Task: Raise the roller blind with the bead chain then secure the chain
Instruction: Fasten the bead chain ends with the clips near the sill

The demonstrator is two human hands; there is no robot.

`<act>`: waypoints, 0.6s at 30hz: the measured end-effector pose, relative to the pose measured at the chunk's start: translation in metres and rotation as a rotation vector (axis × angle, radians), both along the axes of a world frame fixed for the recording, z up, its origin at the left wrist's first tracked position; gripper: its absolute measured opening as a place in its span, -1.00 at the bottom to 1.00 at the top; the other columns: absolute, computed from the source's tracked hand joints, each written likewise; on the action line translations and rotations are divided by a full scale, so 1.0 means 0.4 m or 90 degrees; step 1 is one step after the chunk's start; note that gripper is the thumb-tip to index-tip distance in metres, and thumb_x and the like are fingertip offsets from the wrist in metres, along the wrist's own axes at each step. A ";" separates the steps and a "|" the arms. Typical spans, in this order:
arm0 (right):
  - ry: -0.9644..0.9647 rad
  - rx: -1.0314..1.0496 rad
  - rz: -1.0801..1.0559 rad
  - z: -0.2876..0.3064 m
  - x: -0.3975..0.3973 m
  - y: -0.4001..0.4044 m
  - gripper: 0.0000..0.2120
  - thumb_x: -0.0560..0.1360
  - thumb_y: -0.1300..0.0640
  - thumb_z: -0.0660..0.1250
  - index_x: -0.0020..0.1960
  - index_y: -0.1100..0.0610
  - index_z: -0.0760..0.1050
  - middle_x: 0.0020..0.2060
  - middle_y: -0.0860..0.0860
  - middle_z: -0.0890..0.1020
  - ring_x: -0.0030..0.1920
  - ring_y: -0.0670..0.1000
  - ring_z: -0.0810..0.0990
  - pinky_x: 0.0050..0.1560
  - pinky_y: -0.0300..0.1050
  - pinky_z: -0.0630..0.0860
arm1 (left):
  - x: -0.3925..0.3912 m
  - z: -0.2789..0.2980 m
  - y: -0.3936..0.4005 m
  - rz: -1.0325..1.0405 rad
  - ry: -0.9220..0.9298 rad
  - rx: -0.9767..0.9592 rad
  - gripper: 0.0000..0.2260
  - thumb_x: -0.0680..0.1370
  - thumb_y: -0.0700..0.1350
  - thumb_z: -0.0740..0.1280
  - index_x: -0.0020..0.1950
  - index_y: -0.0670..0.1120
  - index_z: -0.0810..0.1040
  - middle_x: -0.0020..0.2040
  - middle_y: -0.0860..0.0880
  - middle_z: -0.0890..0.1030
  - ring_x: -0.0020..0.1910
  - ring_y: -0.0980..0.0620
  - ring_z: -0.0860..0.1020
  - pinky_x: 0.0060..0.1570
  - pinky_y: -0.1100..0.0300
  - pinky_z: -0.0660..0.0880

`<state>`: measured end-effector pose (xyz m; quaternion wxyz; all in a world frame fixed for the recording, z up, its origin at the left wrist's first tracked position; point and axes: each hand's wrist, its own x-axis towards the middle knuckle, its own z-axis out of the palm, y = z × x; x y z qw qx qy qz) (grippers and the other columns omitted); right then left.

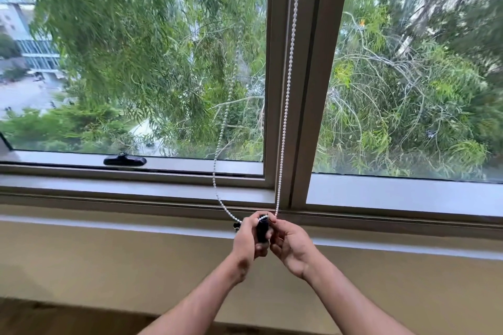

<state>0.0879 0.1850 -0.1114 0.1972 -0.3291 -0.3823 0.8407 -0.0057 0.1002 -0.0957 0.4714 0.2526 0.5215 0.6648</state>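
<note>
A white bead chain (289, 84) hangs down along the central window post, and its second strand (221, 144) bows out to the left over the glass. Both strands meet at a small black chain holder (262, 228) just below the sill. My left hand (248, 239) is closed around the holder and the left strand. Opposite it, my right hand (290, 242) pinches the chain at the holder's top. The roller blind itself is out of view above the frame.
The window has a beige frame with a central post (307, 90). A black window latch (125, 161) sits on the left sash's bottom rail. A pale sill ledge (109, 221) runs across, with a beige wall below. Trees and a building lie outside.
</note>
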 end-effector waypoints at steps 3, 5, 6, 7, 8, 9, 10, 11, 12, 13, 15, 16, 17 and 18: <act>0.045 0.018 0.048 -0.002 0.003 -0.007 -0.72 0.34 0.03 0.54 0.01 0.11 0.69 -0.33 -0.02 0.63 -0.32 -0.07 0.55 -0.25 -0.24 0.51 | -0.012 0.004 -0.006 0.029 -0.032 -0.007 -0.66 0.60 -0.07 -0.04 -0.09 -0.13 0.49 -0.39 -0.04 0.40 -0.53 0.10 0.14 -0.42 0.20 -0.01; 0.027 0.030 0.064 -0.012 -0.003 -0.009 -0.70 0.36 0.00 0.56 0.06 0.08 0.70 -0.30 -0.07 0.62 -0.30 -0.09 0.52 -0.22 -0.21 0.47 | -0.026 0.009 -0.014 0.056 -0.028 -0.013 -0.65 0.61 -0.08 -0.06 -0.12 -0.13 0.49 -0.39 -0.03 0.40 -0.52 0.11 0.14 -0.45 0.22 0.02; 0.004 0.036 0.060 -0.021 -0.010 -0.010 -0.74 0.42 0.03 0.53 0.08 0.08 0.69 -0.30 -0.08 0.60 -0.31 -0.09 0.50 -0.24 -0.20 0.47 | -0.035 0.013 -0.020 0.069 -0.020 -0.016 -0.64 0.61 -0.08 -0.06 -0.12 -0.12 0.49 -0.39 -0.03 0.39 -0.52 0.11 0.14 -0.46 0.23 0.03; -0.026 0.047 0.051 -0.032 -0.020 -0.010 -0.79 0.49 0.07 0.50 0.09 0.10 0.67 -0.30 -0.08 0.59 -0.32 -0.10 0.50 -0.26 -0.20 0.49 | -0.044 0.017 -0.027 0.081 -0.011 -0.019 -0.64 0.62 -0.09 -0.07 -0.12 -0.12 0.50 -0.39 -0.02 0.39 -0.53 0.11 0.15 -0.47 0.24 0.04; -0.061 0.071 0.041 -0.042 -0.031 -0.010 -0.86 0.54 0.11 0.46 0.07 0.12 0.65 -0.31 -0.06 0.58 -0.35 -0.10 0.49 -0.29 -0.20 0.50 | -0.054 0.020 -0.035 0.093 -0.001 -0.022 -0.63 0.62 -0.09 -0.07 -0.13 -0.12 0.50 -0.39 -0.02 0.38 -0.52 0.11 0.14 -0.46 0.23 0.03; -0.100 0.113 0.029 -0.054 -0.044 -0.010 -0.91 0.57 0.13 0.43 0.03 0.13 0.63 -0.32 -0.05 0.58 -0.38 -0.10 0.48 -0.31 -0.20 0.51 | -0.063 0.023 -0.044 0.103 0.010 -0.023 -0.63 0.62 -0.10 -0.08 -0.12 -0.12 0.50 -0.38 -0.03 0.38 -0.51 0.10 0.14 -0.44 0.20 0.01; -0.144 0.177 0.016 -0.065 -0.056 -0.010 -0.94 0.58 0.15 0.42 -0.02 0.14 0.62 -0.32 -0.03 0.58 -0.40 -0.10 0.48 -0.33 -0.20 0.50 | -0.072 0.027 -0.055 0.111 0.021 -0.023 -0.63 0.63 -0.10 -0.08 -0.12 -0.12 0.49 -0.36 -0.03 0.37 -0.49 0.09 0.13 -0.40 0.15 -0.01; -0.196 0.264 -0.001 -0.076 -0.069 -0.010 -0.94 0.57 0.15 0.41 -0.06 0.14 0.62 -0.31 -0.03 0.60 -0.39 -0.09 0.50 -0.32 -0.19 0.51 | -0.080 0.032 -0.066 0.119 0.030 -0.022 -0.63 0.63 -0.10 -0.09 -0.11 -0.12 0.48 -0.35 -0.04 0.36 -0.47 0.08 0.12 -0.35 0.10 -0.03; -0.257 0.372 -0.020 -0.087 -0.080 -0.007 -0.94 0.55 0.15 0.41 -0.09 0.09 0.64 -0.28 -0.05 0.64 -0.35 -0.09 0.55 -0.27 -0.17 0.53 | -0.088 0.036 -0.075 0.126 0.035 -0.023 -0.63 0.63 -0.11 -0.09 -0.10 -0.12 0.47 -0.35 -0.04 0.36 -0.45 0.08 0.11 -0.32 0.07 -0.04; -0.316 0.485 -0.030 -0.095 -0.092 -0.005 -0.93 0.53 0.13 0.41 -0.11 0.04 0.65 -0.25 -0.10 0.69 -0.27 -0.10 0.61 -0.17 -0.15 0.56 | -0.096 0.039 -0.085 0.135 0.037 -0.024 -0.63 0.64 -0.11 -0.10 -0.10 -0.13 0.47 -0.35 -0.04 0.36 -0.45 0.08 0.11 -0.30 0.05 -0.05; -0.381 0.663 0.007 -0.106 -0.113 0.001 -0.91 0.50 0.12 0.41 -0.09 -0.05 0.66 -0.15 -0.15 0.72 -0.09 -0.11 0.66 0.01 -0.14 0.59 | -0.112 0.045 -0.104 0.155 0.041 -0.026 -0.63 0.64 -0.12 -0.10 -0.10 -0.13 0.47 -0.36 -0.04 0.36 -0.47 0.08 0.12 -0.30 0.04 -0.04; -0.389 0.725 0.041 -0.110 -0.124 0.003 -0.88 0.50 0.12 0.40 -0.05 -0.08 0.67 -0.09 -0.15 0.72 -0.03 -0.10 0.66 0.07 -0.14 0.58 | -0.119 0.047 -0.112 0.165 0.044 -0.026 -0.63 0.64 -0.12 -0.10 -0.11 -0.13 0.47 -0.37 -0.04 0.36 -0.48 0.08 0.13 -0.31 0.05 -0.04; -0.392 0.778 0.080 -0.114 -0.134 0.006 -0.84 0.50 0.13 0.40 0.02 -0.08 0.67 -0.01 -0.15 0.71 0.02 -0.10 0.66 0.12 -0.16 0.56 | -0.125 0.048 -0.118 0.174 0.047 -0.026 -0.63 0.63 -0.13 -0.10 -0.11 -0.14 0.47 -0.37 -0.04 0.36 -0.49 0.08 0.13 -0.33 0.07 -0.04; -0.394 0.831 0.119 -0.117 -0.147 0.009 -0.78 0.50 0.14 0.39 0.09 -0.08 0.67 0.06 -0.15 0.70 0.09 -0.09 0.65 0.16 -0.19 0.53 | -0.132 0.048 -0.124 0.183 0.050 -0.025 -0.63 0.63 -0.13 -0.11 -0.12 -0.14 0.47 -0.37 -0.04 0.35 -0.50 0.09 0.14 -0.36 0.11 -0.03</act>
